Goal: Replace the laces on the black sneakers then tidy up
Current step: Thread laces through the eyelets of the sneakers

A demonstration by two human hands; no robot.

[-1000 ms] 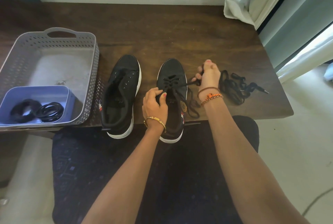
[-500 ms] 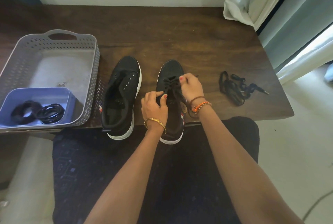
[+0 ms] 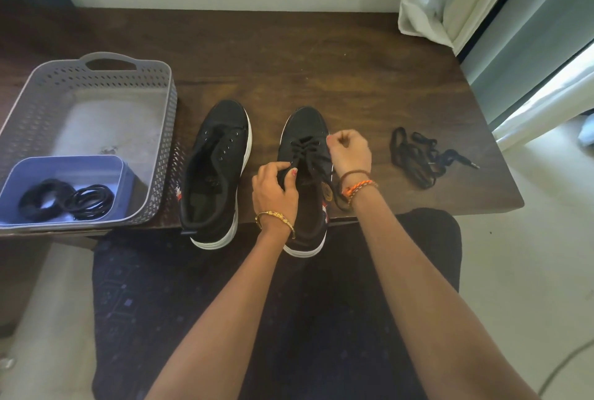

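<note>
Dark wood worktop (image 3: 289,55) carries everything; the grey basket (image 3: 167,103) with its blue tub (image 3: 19,181) sits well left of the left hand (image 3: 273,193). The unlaced sneaker (image 3: 215,174) lies just left of that hand, which pinches the lace (image 3: 305,150) over the half-laced sneaker (image 3: 305,123). The right hand (image 3: 348,153), a second ago drawn out to the right pulling the lace taut, has returned to the eyelets, fingers curled on the lace. That crossing seems tightened; the next threading likely follows. A loose lace (image 3: 414,158) lies right of it.
</note>
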